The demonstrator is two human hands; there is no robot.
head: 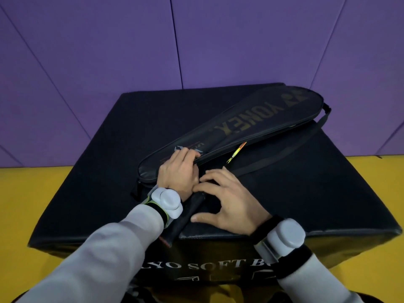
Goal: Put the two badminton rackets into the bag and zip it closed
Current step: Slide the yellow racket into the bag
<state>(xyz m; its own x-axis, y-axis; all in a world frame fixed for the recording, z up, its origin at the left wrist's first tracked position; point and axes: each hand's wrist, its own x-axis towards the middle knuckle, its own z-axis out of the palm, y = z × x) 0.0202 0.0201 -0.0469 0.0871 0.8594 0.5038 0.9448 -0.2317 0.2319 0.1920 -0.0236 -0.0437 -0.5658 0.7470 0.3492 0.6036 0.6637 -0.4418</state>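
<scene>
Two hands work at the narrow, near end of the black racket bag [231, 130], which lies slantwise across a black padded box [91, 182], its broad head end pointing away toward the purple wall [196, 40]. The left hand [178, 172] lies palm down on the bag's near end, fingers curled over the edge of the opening, apparently to pin the cover and hold its mouth steady. Just beside it, on the side nearer the bag's strap [284, 149], the right hand [229, 200] is spread, thumb out, fingertips resting on a black racket handle [190, 213]; it presses on the handle instead of closing around it, likely guiding the grip inward. That handle juts out of the bag toward the box's near edge, so this racket is only part way in. A bright yellow-and-orange shaft [237, 152] shows in the open seam below the bag's long edge, and the heads are hidden inside (whether both rackets are in there I cannot tell). The zip looks undone along that seam; its puller is not visible.

Beneath the bag, the box is soft-looking and matte, with pale lettering on its front face. Beyond it rise purple padded wall panels, and around it the floor [28, 193] is yellow. Grey sleeves and white wrist devices cover both forearms.
</scene>
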